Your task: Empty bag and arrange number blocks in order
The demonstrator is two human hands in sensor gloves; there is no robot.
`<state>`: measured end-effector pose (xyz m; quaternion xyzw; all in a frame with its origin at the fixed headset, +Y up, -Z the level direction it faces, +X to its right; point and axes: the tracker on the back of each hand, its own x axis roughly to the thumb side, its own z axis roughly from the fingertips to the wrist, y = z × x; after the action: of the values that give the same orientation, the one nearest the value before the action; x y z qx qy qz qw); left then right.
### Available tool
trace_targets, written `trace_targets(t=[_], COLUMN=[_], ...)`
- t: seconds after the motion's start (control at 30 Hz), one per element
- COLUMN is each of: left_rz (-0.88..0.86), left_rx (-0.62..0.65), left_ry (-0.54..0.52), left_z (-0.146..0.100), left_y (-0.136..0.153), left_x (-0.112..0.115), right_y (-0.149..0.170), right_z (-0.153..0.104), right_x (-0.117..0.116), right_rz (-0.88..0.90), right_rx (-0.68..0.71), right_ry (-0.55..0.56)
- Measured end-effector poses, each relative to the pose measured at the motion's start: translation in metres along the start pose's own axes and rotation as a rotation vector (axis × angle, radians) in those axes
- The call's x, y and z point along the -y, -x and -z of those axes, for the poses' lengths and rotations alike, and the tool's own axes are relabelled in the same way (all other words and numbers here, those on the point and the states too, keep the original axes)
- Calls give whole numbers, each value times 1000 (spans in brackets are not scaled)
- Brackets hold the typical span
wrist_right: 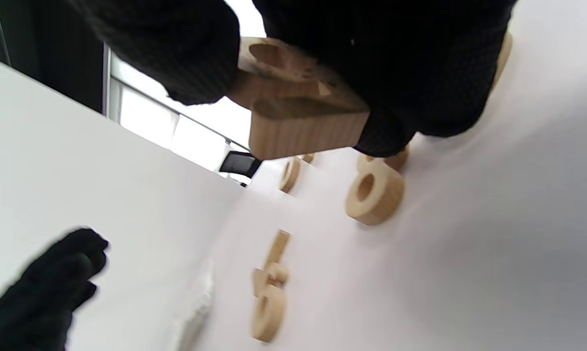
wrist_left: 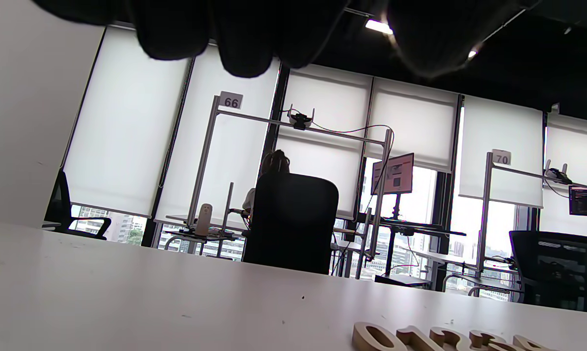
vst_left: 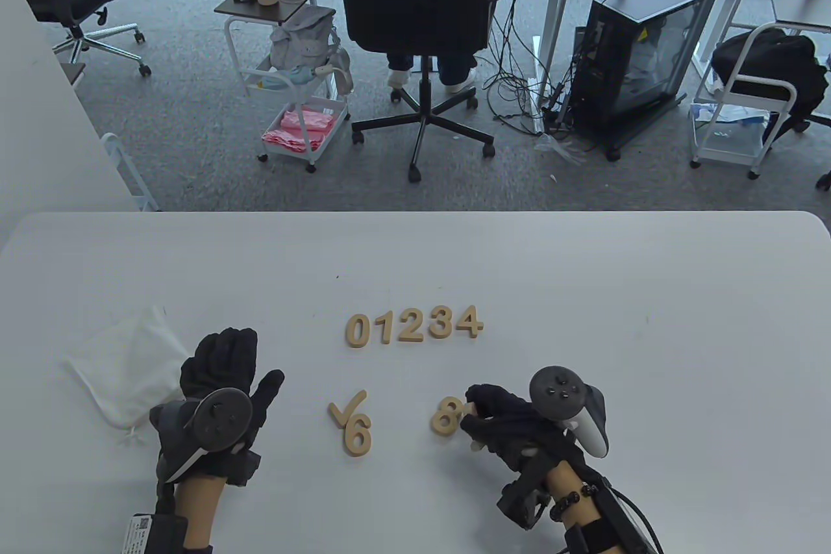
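Note:
Wooden number blocks 0, 1, 2, 3, 4 [vst_left: 414, 325] lie in a row at mid-table; the row's near end also shows in the left wrist view [wrist_left: 444, 339]. Nearer me lie a 7 [vst_left: 347, 410] touching a 6 [vst_left: 357, 436], and an 8 [vst_left: 445, 417]. My right hand [vst_left: 480, 416] pinches a wooden number block [wrist_right: 298, 107] just right of the 8 [wrist_right: 374, 192]; I cannot read its digit. My left hand [vst_left: 224, 372] rests flat and empty on the table, fingers spread, beside the white cloth bag [vst_left: 126, 372].
The white table [vst_left: 649, 320] spreads wide to the right and behind the row. Beyond its far edge are an office chair [vst_left: 415, 28], a cart and a computer case on the floor.

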<state>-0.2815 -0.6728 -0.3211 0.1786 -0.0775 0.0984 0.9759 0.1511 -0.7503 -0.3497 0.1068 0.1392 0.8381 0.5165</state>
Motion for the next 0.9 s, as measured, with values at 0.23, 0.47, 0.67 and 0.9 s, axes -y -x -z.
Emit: trace_targets(t=[0.23,0.47,0.67,0.9], left_rz=[2,1,1,-4], left_rx=[-3,-6,-6,-10], left_ry=[3,3,0,-8], left_z=[0,0,0,0], left_y=[0,1,1,3], left_x=[0,0,-1,-1], right_y=[15,27,35,37], right_z=[2,1,-1,-3], right_x=[17,34,38,46], right_rz=[332,440,482,419], right_rx=[48,29,3,-54], right_ry=[-58,57,97,203])
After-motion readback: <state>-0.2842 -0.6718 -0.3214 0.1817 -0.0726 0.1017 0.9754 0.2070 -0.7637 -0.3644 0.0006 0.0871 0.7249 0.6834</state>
